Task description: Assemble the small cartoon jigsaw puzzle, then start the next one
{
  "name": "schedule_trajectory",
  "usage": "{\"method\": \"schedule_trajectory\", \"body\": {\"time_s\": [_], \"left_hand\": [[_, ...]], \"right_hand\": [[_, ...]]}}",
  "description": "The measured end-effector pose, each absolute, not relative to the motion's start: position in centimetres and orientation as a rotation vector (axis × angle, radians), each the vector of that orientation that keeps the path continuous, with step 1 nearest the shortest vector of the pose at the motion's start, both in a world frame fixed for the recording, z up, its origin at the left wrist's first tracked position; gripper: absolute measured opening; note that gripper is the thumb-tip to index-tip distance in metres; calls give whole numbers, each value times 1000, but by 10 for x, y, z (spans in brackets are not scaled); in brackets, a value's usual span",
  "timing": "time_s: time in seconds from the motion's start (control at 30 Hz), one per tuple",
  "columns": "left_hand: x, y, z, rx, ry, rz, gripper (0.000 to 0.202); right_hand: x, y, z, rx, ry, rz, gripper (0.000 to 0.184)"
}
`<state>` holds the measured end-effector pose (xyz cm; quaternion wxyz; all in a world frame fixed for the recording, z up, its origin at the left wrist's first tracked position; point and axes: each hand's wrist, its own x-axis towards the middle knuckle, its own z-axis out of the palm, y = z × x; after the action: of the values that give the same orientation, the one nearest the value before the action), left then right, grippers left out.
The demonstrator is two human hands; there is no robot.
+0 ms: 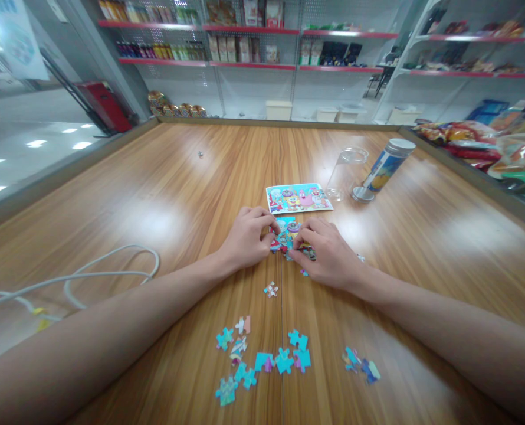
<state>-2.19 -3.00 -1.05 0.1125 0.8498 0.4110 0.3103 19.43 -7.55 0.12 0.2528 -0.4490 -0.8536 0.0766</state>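
A partly joined jigsaw puzzle lies flat on the wooden table, between my two hands. My left hand is at its left edge, thumb and bent fingers closed on the border. From the right, my right hand pinches at the puzzle's lower edge; its fingers mostly hide the piece there. Just beyond the puzzle is the picture card with the same cartoon figures. One loose piece lies nearer to me, and a small piece peeks out below my right hand.
Several loose blue puzzle pieces lie in front of me, with a small cluster to the right. A clear jar and a blue canister stand beyond my right hand. A white cable loops at the left. One piece lies far off.
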Motion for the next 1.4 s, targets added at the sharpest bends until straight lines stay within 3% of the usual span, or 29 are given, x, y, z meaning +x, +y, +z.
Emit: {"method": "schedule_trajectory", "body": {"time_s": [0.07, 0.2, 0.47, 0.77, 1.13, 1.4], "left_hand": [[-22, -30, -10, 2491, 1207, 908, 18], [-22, -30, -10, 2487, 1214, 895, 18], [-22, -30, -10, 2492, 1212, 892, 18], [-23, -30, -9, 2493, 1208, 894, 17], [-22, -30, -10, 2494, 1212, 894, 18], [-22, -30, -9, 2491, 1214, 891, 16]], "right_hand": [[195, -76, 1, -1192, -2327, 212, 6], [197, -76, 0, -1143, -2344, 183, 20], [195, -78, 1, -1068, -2347, 204, 3], [195, -76, -1, -1056, -2341, 207, 23], [194, -76, -2, -1035, -2374, 195, 18], [194, -76, 0, -1050, -2380, 190, 25]]}}
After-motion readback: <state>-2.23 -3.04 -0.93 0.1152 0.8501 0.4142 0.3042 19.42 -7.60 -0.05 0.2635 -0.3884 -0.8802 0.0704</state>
